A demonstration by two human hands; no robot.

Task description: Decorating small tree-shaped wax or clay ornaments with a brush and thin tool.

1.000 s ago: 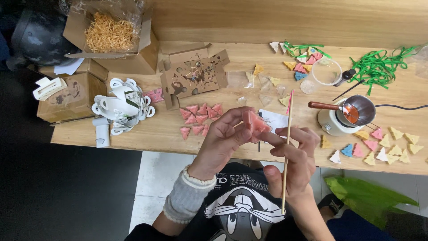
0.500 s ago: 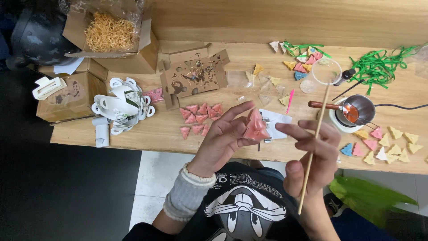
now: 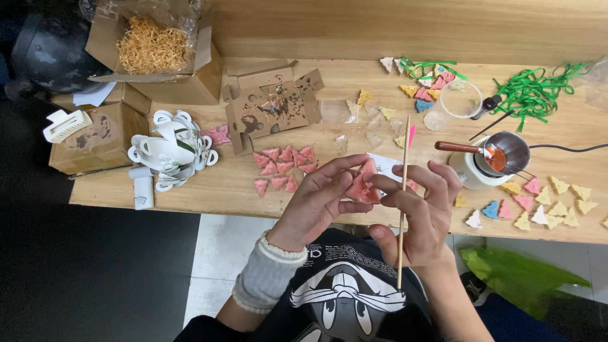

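Pink triangle piece (image 3: 361, 187) sits pinched between both hands, held just above the near edge of the wooden table (image 3: 253, 190). Left hand (image 3: 316, 201) grips it with thumb and fingers from the left. Right hand (image 3: 421, 212) touches it with its fingertips and also clamps a thin wooden skewer (image 3: 403, 202), standing nearly upright. More pink triangles (image 3: 283, 168) lie on the table just left of the hands. Small metal pot (image 3: 506, 152) sits to the right, on a white base.
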